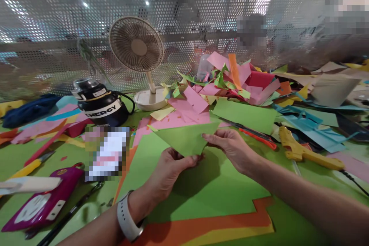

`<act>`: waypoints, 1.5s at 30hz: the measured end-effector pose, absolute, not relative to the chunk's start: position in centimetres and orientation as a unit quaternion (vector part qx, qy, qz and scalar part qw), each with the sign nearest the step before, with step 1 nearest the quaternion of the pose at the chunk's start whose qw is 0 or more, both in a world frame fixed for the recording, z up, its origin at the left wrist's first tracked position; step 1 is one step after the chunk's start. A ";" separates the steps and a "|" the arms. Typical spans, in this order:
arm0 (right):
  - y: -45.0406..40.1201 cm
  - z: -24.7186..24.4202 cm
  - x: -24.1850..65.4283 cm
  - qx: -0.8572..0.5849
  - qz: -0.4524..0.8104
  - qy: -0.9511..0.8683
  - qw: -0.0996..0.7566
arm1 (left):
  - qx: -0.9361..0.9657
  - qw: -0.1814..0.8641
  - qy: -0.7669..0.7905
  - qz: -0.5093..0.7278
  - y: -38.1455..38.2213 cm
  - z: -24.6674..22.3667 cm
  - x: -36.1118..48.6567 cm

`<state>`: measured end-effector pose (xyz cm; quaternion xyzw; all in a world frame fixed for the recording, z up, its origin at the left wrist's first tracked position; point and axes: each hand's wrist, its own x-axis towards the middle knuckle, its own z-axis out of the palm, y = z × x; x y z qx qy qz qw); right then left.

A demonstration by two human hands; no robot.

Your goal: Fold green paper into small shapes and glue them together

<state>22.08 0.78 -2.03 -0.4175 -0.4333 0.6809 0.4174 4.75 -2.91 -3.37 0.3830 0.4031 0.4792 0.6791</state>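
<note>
Between my two hands is a folded piece of green paper point(184, 137), roughly triangular with its point downward. My left hand point(173, 165), with a white watch band point(127, 215) on the wrist, pinches its lower edge between thumb and fingers. On the right side, my right hand point(229, 146) grips the paper near its upper corner, thumb in front. Both hands hover over a large green sheet point(225, 196), which lies on orange paper point(187, 230) with a yellow edge showing beneath.
Behind stand a fan point(138, 46), a black bottle point(100, 103) and a heap of coloured scraps point(196, 98). At right lie a yellow glue gun point(308, 152) and red-handled scissors point(259, 139). To the left are a phone point(111, 153), a purple pouch point(47, 200) and a yellow cutter point(29, 168).
</note>
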 end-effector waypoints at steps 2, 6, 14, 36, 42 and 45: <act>0.6 -2.2 21.9 -0.391 0.703 -0.441 0.398 | 0.382 0.673 0.408 0.486 -2.9 -3.6 4.7; -0.1 -2.6 21.3 -0.378 0.725 -0.470 0.334 | 0.375 0.658 0.438 0.485 -2.8 -4.0 4.6; 0.2 -3.2 21.2 -0.382 0.718 -0.438 0.382 | 0.404 0.630 0.449 0.488 -2.7 -3.6 4.8; 2.9 0.0 25.2 -0.436 0.553 -0.654 0.277 | 0.467 0.606 0.423 0.486 -2.4 -2.3 4.2; 2.8 -0.1 24.7 -0.438 0.556 -0.641 0.297 | 0.467 0.612 0.432 0.469 -1.3 -2.6 3.2; 2.7 -0.1 24.4 -0.441 0.561 -0.633 0.301 | 0.479 0.612 0.423 0.466 -0.9 -2.7 2.9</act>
